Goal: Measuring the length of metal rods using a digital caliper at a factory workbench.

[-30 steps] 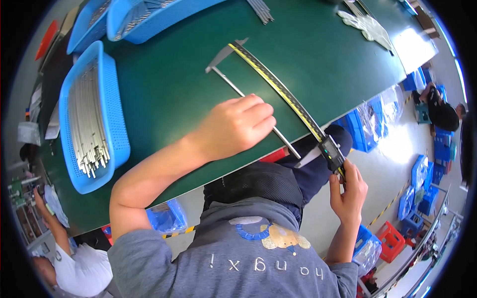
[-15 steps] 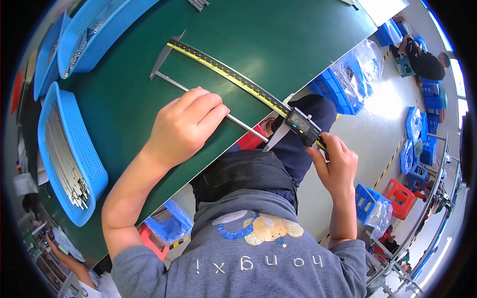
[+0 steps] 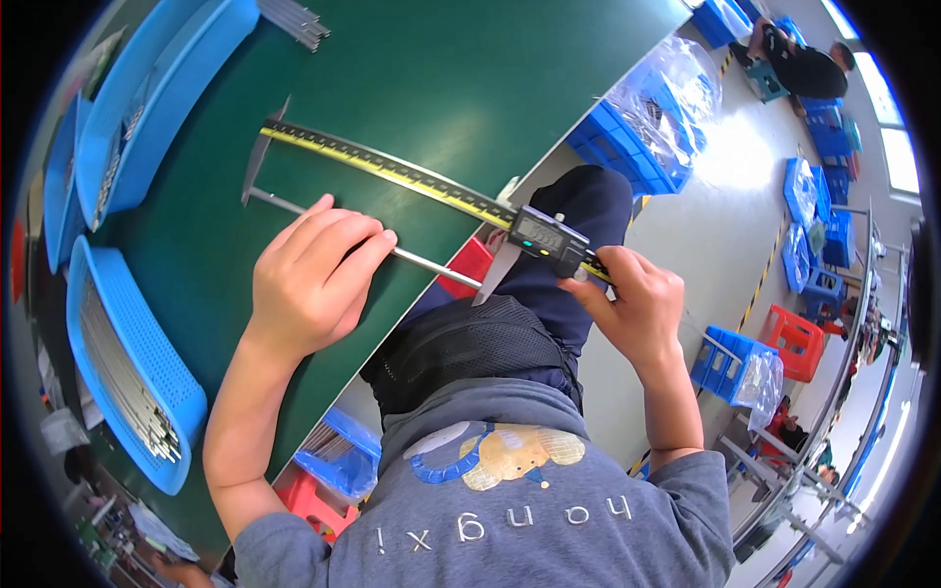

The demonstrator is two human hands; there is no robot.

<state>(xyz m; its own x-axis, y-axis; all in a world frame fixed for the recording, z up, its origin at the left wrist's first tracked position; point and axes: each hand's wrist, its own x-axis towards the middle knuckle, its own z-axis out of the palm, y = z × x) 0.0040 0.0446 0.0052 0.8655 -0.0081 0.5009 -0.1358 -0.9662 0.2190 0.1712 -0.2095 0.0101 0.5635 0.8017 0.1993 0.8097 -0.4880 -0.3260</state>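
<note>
The left hand (image 3: 319, 274) has its grip drawn together on a thin metal rod (image 3: 436, 267), the fingers bent over the middle of it with the back of the hand facing up. The thumb's exact place is hidden beneath the fingers. The right hand (image 3: 637, 299) has its grip clamped on the right end of a digital caliper (image 3: 392, 176), fingers curled around the end of the beam and the thumb pressed to the underside of the slider.

The rod is straight, slender, silvery and plain. It slants from far left to near right, its left part above the green counter (image 3: 441, 78) and its right end out past the counter's edge. It lies between the caliper's two long jaws, which stand wide apart; its left end appears to meet the fixed one, its right end the sliding one. The caliper's beam runs roughly alongside the rod on the far side, dark with a yellow strip, and its black slider, with a small grey display, sits beyond the counter's edge, over the person's leg. The reading is too small to make out.

On the left side of the counter, a blue basket (image 3: 181, 382) holds many similar rods (image 3: 123, 367). Farther off stands another blue basket (image 3: 211, 78), with a small bundle of rods (image 3: 294, 22) just to its right.
</note>
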